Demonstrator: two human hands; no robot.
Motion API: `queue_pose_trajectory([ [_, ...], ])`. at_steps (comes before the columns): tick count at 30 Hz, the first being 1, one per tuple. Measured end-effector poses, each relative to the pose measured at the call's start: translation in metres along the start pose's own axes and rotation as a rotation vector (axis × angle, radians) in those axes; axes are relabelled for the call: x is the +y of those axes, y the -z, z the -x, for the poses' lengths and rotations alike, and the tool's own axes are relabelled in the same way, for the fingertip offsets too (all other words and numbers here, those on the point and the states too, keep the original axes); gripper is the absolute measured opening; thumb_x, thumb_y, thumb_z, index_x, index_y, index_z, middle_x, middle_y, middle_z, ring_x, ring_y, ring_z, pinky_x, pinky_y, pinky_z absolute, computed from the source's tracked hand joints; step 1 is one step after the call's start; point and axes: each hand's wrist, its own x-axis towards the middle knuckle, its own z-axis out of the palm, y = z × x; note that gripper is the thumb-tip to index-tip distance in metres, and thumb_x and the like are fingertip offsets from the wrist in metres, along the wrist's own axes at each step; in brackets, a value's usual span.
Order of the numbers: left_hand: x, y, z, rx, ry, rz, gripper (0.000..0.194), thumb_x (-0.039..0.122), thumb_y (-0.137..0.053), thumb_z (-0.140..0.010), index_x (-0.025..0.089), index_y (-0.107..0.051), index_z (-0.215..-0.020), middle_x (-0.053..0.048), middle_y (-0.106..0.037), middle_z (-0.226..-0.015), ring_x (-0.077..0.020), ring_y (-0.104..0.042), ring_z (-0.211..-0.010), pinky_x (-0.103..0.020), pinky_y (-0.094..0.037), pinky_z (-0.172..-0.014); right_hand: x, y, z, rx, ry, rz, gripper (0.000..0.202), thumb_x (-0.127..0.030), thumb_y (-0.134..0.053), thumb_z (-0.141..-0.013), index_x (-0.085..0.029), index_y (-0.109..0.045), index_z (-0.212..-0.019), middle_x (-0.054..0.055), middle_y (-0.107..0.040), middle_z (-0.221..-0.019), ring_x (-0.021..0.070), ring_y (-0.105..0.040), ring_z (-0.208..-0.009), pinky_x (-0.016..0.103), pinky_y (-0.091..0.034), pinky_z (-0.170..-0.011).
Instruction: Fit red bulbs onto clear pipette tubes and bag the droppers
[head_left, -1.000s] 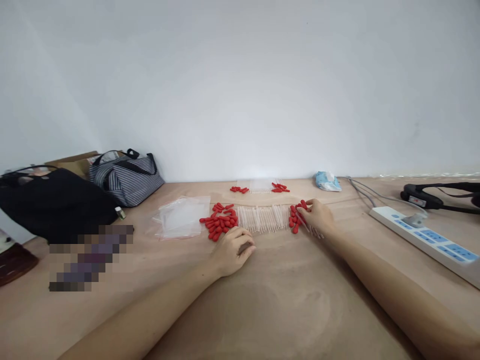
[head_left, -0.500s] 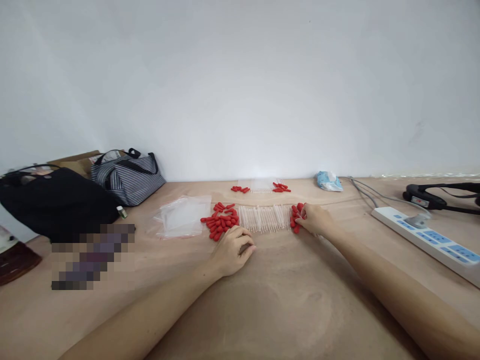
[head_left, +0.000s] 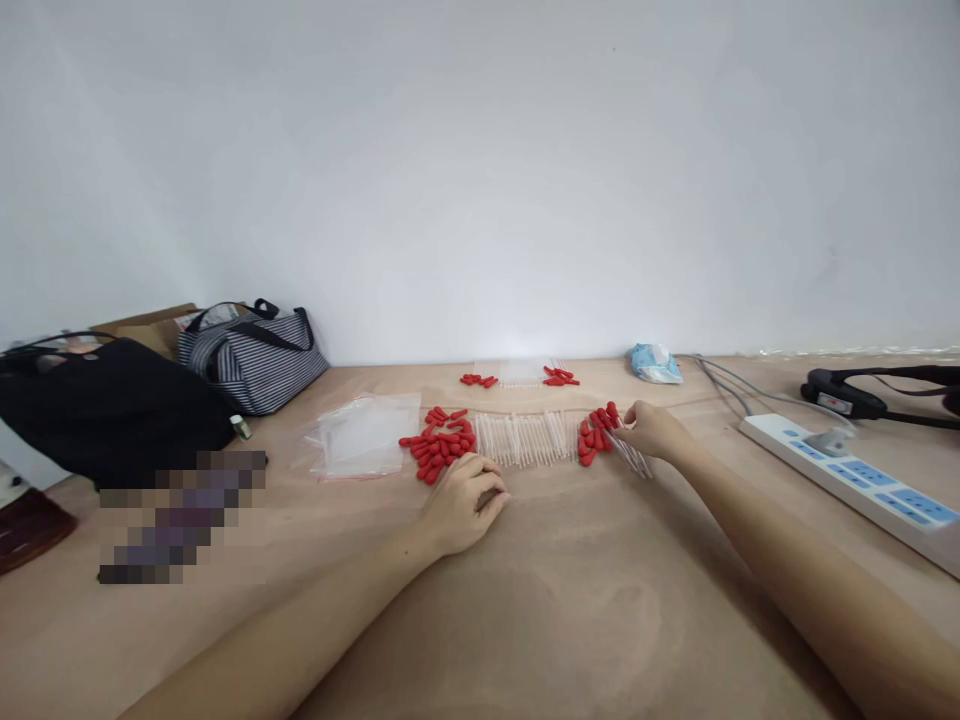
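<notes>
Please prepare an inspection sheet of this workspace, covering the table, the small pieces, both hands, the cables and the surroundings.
Surface: tabletop, light brown, faint marks.
Job's things: row of white sticks between left red pile and right red pile; clear bags further left.
Clutter: black bag, striped bag, small bottle, blue packet.
Left hand: beside the left red pile, fingers loosely curled.
Right hand: fingertips at thin sticks; grip unclear.
Cables: grey cable behind power strip; plug inserted.
Surroundings: pale wall behind.
Other people: nothing seen.
</notes>
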Motion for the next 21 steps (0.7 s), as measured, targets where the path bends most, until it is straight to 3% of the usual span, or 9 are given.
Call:
queue_pose_trajectory([
  [2,-0.001,-0.001,0.0,0.024,0.015,-0.03,0.009,0.019,-0.053,-0.077,0.018,-0.06,-0.072,-0.004,-0.058,-0.086,-0.0184,-0.05,-0.084,-0.035,-0.039,-0.078,-0.003,0.0,0.001,0.005,0.056,0.023,0.023,-0.036,-0.054,-0.069,-0.016,-0.059,-0.08,0.009,-0.064,-0.079,0.0204,-0.058,-0.074,0.025,-0.035,-0.055],
  [6,-0.004,-0.003,-0.006,0.118,0.141,-0.178,0.007,0.021,-0.056,-0.075,0.019,-0.06,-0.07,-0.004,-0.058,-0.083,-0.0209,-0.048,-0.083,-0.037,-0.037,-0.073,-0.011,-0.001,0.002,-0.038,0.389,0.003,0.017,-0.034,-0.058,-0.069,-0.02,-0.062,-0.078,0.004,-0.064,-0.08,0.0175,-0.056,-0.077,0.024,-0.037,-0.064],
  [8,-0.007,-0.003,-0.017,0.147,0.197,-0.259,0.007,0.022,-0.056,-0.074,0.02,-0.061,-0.07,-0.004,-0.058,-0.085,-0.0228,-0.047,-0.085,-0.038,-0.036,-0.073,-0.011,-0.003,0.002,-0.051,0.482,0.013,0.021,-0.034,-0.059,-0.068,-0.022,-0.064,-0.084,0.004,-0.064,-0.084,0.019,-0.055,-0.08,0.026,-0.037,-0.07],
  [15,-0.016,-0.014,-0.071,0.07,0.364,-0.368,0.014,0.034,-0.059,-0.072,0.021,-0.064,-0.075,-0.008,-0.056,-0.098,-0.028,-0.043,-0.097,-0.045,-0.03,-0.081,-0.01,-0.008,0.001,-0.041,0.499,-0.102,0.017,-0.028,-0.063,-0.064,-0.02,-0.062,-0.079,0.004,-0.062,-0.083,0.0192,-0.054,-0.082,0.027,-0.038,-0.072],
  [21,-0.015,-0.035,-0.097,0.047,0.468,-0.412,0.021,0.035,-0.062,-0.066,0.015,-0.064,-0.069,-0.015,-0.055,-0.095,-0.0332,-0.041,-0.097,-0.046,-0.03,-0.079,-0.017,-0.007,0.005,-0.071,0.374,-0.42,0.01,-0.02,-0.056,-0.066,-0.018,-0.055,-0.076,0.0,-0.06,-0.071,0.0123,-0.053,-0.063,0.023,-0.04,-0.059],
])
